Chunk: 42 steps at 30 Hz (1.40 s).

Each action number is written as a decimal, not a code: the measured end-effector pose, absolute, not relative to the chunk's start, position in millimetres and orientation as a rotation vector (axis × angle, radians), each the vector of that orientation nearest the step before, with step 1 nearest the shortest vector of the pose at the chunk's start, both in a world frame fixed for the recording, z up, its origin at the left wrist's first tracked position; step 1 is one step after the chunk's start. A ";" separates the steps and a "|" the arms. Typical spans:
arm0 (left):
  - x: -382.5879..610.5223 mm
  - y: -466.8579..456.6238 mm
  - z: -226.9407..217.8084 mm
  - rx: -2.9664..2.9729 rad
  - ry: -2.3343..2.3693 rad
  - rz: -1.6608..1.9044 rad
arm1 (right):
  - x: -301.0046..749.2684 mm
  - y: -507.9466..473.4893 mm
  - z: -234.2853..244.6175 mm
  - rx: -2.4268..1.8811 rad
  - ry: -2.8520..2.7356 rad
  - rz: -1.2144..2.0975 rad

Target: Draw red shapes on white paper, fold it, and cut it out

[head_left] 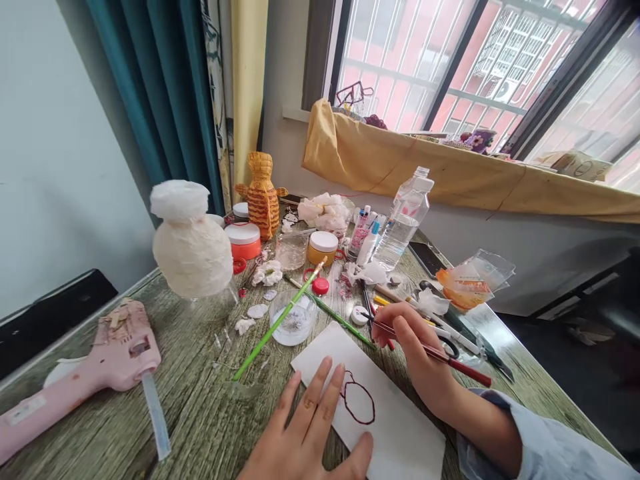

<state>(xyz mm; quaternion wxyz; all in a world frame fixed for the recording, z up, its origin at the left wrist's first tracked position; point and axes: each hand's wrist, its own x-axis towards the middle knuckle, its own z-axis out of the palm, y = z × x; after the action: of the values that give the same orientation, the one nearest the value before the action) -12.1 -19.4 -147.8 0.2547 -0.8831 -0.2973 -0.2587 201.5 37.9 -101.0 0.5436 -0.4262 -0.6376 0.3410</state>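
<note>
Wood-grain tabletop (210,413) under a window (450,60), v. cluttered. Far left of L hand (307,437): pink glue gun (107,357); up-left of that grip, a white fluffy bottle (189,250). Green brush (276,322) lies just above L fingers, across a clear dish (295,320). L grip wide, flat, holding nothing, pressing on paper (405,433). Red outline (358,399) on paper sits btwn both grips, just right of L fingertips. R hand (417,350): grip closed on red pen (453,361), tip just past paper's far edge.
</note>
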 end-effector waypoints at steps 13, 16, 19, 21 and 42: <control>-8.9 -22.1 -151.6 -2.332 -0.830 -0.766 | 204.2 33.4 -95.7 -1.000 -1.665 0.820; -11.9 -23.9 -146.1 -2.384 -0.826 -0.652 | 206.4 30.0 -94.8 -0.966 -1.715 0.812; -14.3 -26.0 -138.8 -2.484 -0.831 -0.573 | 209.5 27.1 -98.1 -0.926 -1.793 0.839; -15.2 -27.3 -134.6 -2.566 -0.880 -0.509 | 210.5 26.9 -100.2 -0.908 -1.866 0.851; -18.5 -25.3 -133.7 -2.527 -0.795 -0.558 | 207.1 31.9 -93.4 -0.795 -2.407 0.630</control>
<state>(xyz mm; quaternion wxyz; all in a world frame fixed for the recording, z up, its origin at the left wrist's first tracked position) -18.5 -25.3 -133.7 0.2155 -0.9115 -0.2868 -0.2014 207.1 31.9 -93.4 0.2618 -0.2937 -0.8893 0.2329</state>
